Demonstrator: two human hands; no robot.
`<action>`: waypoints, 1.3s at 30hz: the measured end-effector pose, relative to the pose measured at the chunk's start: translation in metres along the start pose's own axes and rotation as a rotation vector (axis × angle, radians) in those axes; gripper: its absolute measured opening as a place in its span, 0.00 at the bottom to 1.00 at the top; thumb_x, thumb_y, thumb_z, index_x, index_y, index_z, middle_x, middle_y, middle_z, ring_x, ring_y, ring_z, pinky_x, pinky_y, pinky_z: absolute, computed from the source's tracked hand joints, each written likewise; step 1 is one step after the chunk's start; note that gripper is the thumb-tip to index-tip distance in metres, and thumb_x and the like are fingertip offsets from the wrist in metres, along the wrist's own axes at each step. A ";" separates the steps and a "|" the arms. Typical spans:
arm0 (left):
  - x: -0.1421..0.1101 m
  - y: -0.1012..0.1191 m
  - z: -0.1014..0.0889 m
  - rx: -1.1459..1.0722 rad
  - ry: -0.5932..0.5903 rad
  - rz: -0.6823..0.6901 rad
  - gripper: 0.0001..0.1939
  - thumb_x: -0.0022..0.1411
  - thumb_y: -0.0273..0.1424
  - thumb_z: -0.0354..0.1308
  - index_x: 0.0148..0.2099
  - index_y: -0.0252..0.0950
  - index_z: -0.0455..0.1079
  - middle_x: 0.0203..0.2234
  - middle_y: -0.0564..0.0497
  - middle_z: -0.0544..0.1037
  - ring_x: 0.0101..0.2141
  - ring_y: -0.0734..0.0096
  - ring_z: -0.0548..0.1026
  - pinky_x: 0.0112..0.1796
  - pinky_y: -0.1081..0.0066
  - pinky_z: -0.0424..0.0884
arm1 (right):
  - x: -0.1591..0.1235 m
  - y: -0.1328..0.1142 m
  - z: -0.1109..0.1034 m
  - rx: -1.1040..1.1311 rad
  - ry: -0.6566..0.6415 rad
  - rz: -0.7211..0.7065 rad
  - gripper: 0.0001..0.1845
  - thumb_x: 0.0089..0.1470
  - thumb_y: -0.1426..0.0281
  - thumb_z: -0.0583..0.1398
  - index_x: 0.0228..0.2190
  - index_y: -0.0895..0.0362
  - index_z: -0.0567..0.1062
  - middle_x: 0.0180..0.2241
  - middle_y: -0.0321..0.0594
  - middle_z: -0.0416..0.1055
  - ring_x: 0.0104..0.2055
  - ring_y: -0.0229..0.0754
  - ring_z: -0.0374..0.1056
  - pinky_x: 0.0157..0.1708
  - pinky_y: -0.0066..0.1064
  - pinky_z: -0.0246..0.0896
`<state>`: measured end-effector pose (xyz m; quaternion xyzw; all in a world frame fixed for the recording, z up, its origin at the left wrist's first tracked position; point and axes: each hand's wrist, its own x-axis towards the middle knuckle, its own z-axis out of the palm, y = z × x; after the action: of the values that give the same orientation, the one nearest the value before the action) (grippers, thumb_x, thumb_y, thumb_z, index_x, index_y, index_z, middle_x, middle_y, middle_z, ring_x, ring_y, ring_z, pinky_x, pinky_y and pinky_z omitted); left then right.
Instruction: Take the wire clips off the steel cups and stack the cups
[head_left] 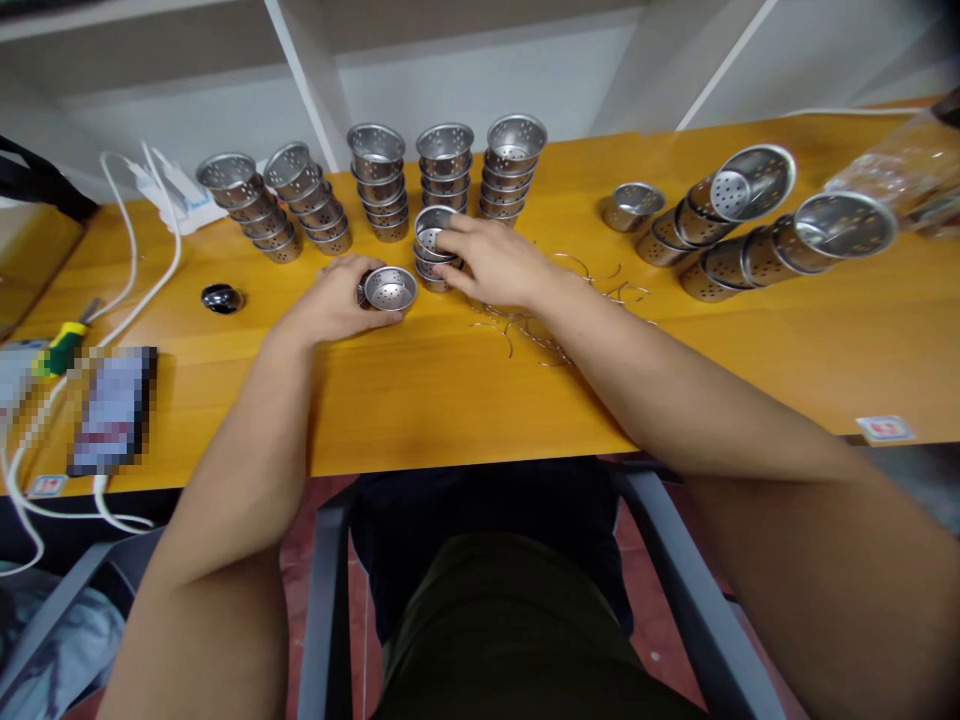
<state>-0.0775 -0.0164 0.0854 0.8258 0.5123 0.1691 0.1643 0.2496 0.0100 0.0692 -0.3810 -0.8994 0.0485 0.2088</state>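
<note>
My left hand point(337, 300) is wrapped round the side of a small perforated metal cup point(391, 290), whose open mouth faces up toward me. Just right of it stands a short stack of the same cups point(433, 275). My right hand point(495, 258) grips the topmost cup point(431, 230) of that stack, thumb and fingers on its right side; this cup tilts slightly toward me. Beneath and beside my right forearm lie several thin bent wires point(551, 345), loose on the table point(450, 400).
Several stacks of perforated cups point(375, 185) line the back. A single cup point(634, 206) and two leaning stacks point(787, 240) stand right, near a clear plastic bag point(907, 175). At left are a black round object point(222, 298), phone point(112, 410), screwdriver point(66, 348) and white cables point(135, 310).
</note>
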 end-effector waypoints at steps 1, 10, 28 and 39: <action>0.000 -0.002 0.000 -0.002 0.007 -0.010 0.38 0.60 0.49 0.86 0.66 0.39 0.84 0.62 0.38 0.90 0.63 0.34 0.86 0.72 0.38 0.80 | -0.002 -0.001 -0.002 -0.006 0.004 0.000 0.23 0.84 0.56 0.61 0.69 0.52 0.83 0.70 0.58 0.81 0.67 0.71 0.78 0.69 0.61 0.74; -0.001 -0.009 0.005 -0.119 0.159 0.024 0.46 0.63 0.55 0.85 0.74 0.40 0.78 0.67 0.37 0.88 0.67 0.33 0.87 0.75 0.35 0.81 | -0.010 -0.010 -0.006 -0.028 0.031 0.056 0.25 0.86 0.52 0.58 0.62 0.52 0.89 0.71 0.59 0.78 0.62 0.69 0.80 0.62 0.61 0.77; 0.002 -0.010 0.004 -0.133 0.292 0.197 0.74 0.59 0.77 0.83 0.91 0.49 0.57 0.89 0.35 0.67 0.89 0.28 0.66 0.89 0.32 0.65 | -0.011 0.005 0.003 0.107 0.303 -0.124 0.31 0.89 0.44 0.51 0.74 0.43 0.81 0.73 0.54 0.80 0.73 0.71 0.74 0.79 0.72 0.70; -0.007 -0.061 -0.019 -0.159 0.191 -0.048 0.61 0.50 0.70 0.89 0.72 0.43 0.71 0.65 0.43 0.86 0.64 0.36 0.85 0.74 0.25 0.81 | -0.017 -0.008 -0.017 -0.002 0.116 0.057 0.37 0.88 0.44 0.44 0.70 0.46 0.84 0.65 0.58 0.83 0.70 0.76 0.73 0.76 0.76 0.68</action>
<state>-0.1371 0.0049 0.0745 0.7778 0.5301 0.2832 0.1838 0.2618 -0.0085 0.0805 -0.4088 -0.8746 0.0313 0.2588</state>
